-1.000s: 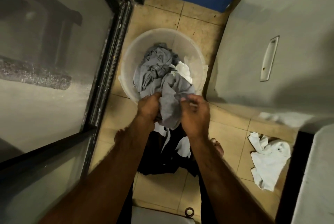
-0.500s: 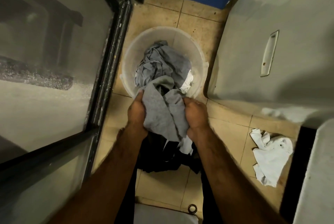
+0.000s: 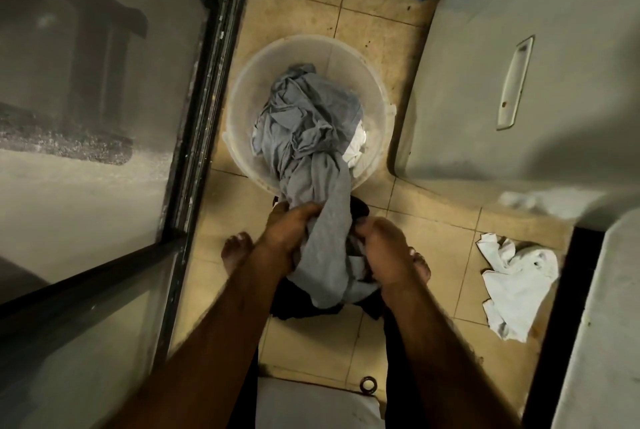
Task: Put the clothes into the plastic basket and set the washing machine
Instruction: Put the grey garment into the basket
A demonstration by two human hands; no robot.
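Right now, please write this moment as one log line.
left hand grips grey cloth; right hand grips it too; far end in basket; white cloth on floor

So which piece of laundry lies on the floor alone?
The crumpled white cloth on the tiles at right; the grey garment trails from the plastic basket into the left hand and right hand.

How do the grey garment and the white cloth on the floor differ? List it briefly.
Colour: the grey garment is grey; the white cloth is white. Place: the grey garment lies partly inside the plastic basket, draped over its near rim; the white cloth lies on the floor tiles, apart from the basket. Handling: the left hand and right hand grip the grey garment; nothing touches the white cloth. Both are crumpled fabric.
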